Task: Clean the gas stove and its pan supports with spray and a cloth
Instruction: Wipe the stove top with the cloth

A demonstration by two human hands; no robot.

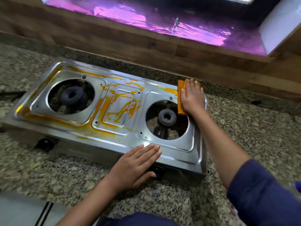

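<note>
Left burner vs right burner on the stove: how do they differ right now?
The left burner looks wider and darker, with a ridged crown; the right burner looks smaller, greyer and smoother. Orange residue rings the steel around the left burner; the panel around the right burner is mostly clean. The right hand presses an orange cloth beside the right burner; nothing touches the left. Both sit in round openings with no pan supports on.

Home kitchen, two-burner steel gas stove (104, 111) smeared orange, speckled granite counter (244, 128), wood-look backsplash (146, 51) behind, foil-lined ledge (162, 22) above
</note>
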